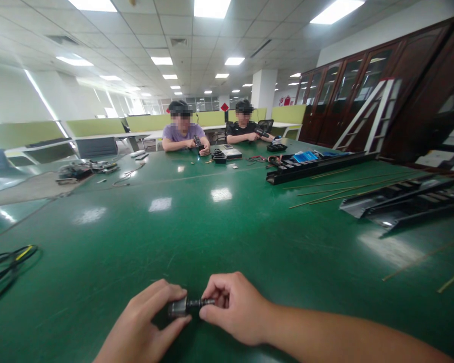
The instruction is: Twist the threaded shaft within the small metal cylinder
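Observation:
My left hand (146, 315) grips a short dark metal cylinder (177, 307) between its thumb and fingers. A thin, dark ribbed shaft (195, 303) extends to the right from that cylinder. Its far end is pinched by the thumb and forefinger of my right hand (234, 305), and the tip is partly covered by those fingers. Both hands are low over the near side of the green table (219, 237). Whether the shaft and the cylinder are one piece or two, I cannot tell.
Coiled black cable (9, 267) lies at left. Black metal channels (393, 206) and thin rods (325, 194) occupy the right. Across the table, one person (185, 136) in purple and another (245, 128) in black hold dark power tools. A stepladder (374, 116) stands behind, right.

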`<state>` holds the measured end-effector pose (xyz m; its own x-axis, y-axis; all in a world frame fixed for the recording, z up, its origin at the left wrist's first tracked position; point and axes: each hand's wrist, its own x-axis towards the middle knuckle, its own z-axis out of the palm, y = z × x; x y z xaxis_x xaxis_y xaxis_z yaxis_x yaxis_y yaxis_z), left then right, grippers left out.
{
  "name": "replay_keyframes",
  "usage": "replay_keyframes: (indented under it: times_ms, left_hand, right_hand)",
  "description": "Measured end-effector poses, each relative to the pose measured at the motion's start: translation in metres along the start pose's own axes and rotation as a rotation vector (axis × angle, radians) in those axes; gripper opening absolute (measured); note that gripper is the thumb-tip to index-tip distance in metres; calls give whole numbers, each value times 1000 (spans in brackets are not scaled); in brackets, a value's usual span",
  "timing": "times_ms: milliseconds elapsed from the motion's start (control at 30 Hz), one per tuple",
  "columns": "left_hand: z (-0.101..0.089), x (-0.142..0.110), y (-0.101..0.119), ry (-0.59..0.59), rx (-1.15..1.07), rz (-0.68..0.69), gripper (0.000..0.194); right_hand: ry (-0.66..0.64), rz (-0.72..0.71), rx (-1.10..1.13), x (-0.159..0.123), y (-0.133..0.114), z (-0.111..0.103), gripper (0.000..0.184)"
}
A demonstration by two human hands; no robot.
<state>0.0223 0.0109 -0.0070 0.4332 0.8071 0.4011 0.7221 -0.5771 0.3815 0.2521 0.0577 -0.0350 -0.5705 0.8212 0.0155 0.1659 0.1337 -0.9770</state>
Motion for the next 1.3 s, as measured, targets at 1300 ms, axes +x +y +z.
replay_keyframes:
  times_ms: [1300]
  left_hand:
    - [1, 0, -3, 33, 32, -16, 23]
  right_hand:
    - [10, 10, -12, -1, -8, -3, 9]
